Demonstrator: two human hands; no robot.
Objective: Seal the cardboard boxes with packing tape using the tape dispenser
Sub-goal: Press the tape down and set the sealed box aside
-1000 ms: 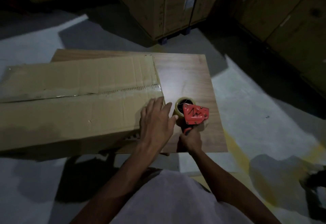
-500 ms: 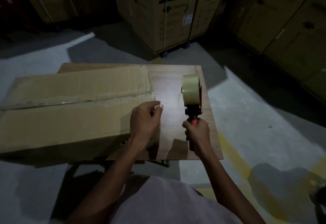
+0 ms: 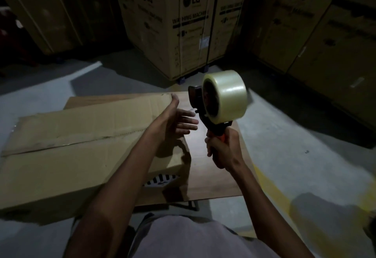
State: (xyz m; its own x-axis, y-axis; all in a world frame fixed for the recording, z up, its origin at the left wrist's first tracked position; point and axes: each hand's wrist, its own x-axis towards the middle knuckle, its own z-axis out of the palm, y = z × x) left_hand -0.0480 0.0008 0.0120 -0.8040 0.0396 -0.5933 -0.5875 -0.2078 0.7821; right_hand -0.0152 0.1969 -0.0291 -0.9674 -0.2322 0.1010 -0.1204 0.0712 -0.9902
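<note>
A long flat cardboard box (image 3: 77, 152) lies across a low wooden table (image 3: 215, 174), its two top flaps meeting in a seam with tape along it. My right hand (image 3: 223, 152) grips the orange handle of a tape dispenser (image 3: 211, 119) and holds it raised in the air, above the table's right part. Its roll of clear tape (image 3: 227, 95) faces right. My left hand (image 3: 179, 121) hovers above the box's right end with fingers straight, pointing at the dispenser and holding nothing.
Tall printed appliance cartons (image 3: 179, 24) stand behind the table, with more cartons (image 3: 325, 40) along the right. Grey concrete floor (image 3: 305, 146) with a yellow painted line (image 3: 270, 188) surrounds the table. The light is dim.
My right hand picked the dispenser up from the table and raised it higher, roll now turned right. My left hand lifted off the box's end and opened toward the dispenser.
</note>
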